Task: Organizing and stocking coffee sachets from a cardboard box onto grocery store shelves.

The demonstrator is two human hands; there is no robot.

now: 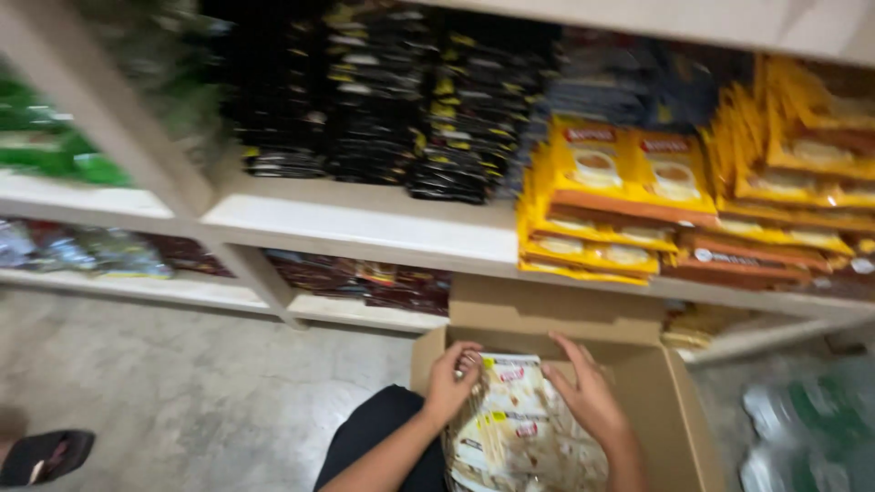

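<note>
A stack of sachet strips (515,428) is held between both hands over an open cardboard box (679,419) that stands on the floor (182,392) before the shelves (365,223). The left hand (451,383) is pressed to the stack's left edge, its fingers (467,357) curled over the top corner and clamped on it. The right hand (588,392) is laid flat against the right side, fingers (570,351) stretched and slightly spread. The strips are loose and floppy, so a grip from both sides is probably what keeps them together as one bundle; whether the bundle is being lifted or lowered cannot be told.

The stack is cream and white with small yellow and red labels at the top of each strip and a glossy, crinkled surface. Its lower end is cut off by the picture's edge. The view is blurred, so finer print is not made out.

On the shelf above, yellow packets (629,200) with a cup picture are piled at the right, and black packets (401,100) are hung in rows at the middle. A sandal (46,456) is seen at the lower left.
</note>
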